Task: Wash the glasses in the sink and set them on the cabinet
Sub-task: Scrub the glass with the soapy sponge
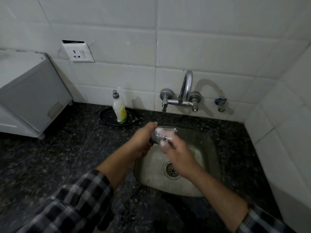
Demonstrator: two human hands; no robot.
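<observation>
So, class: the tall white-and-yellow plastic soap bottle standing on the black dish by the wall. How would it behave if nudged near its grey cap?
The tall white-and-yellow plastic soap bottle is narrow and upright, so it would probably tip rather than slide. The round black dish under it shows pale smears, perhaps soap, so its footing may be slippery. Being plastic, it likely would not break.

Both hands fill the sink's point(207, 148) 12 o'clock end, under the tap point(183, 96). The basin toward 6 o'clock lies open. At 10 o'clock a soap bottle point(119, 110) on a black dish point(106, 117) blocks the desk point(50, 157); 9 o'clock is bare up to a white box point(30, 101).
</observation>
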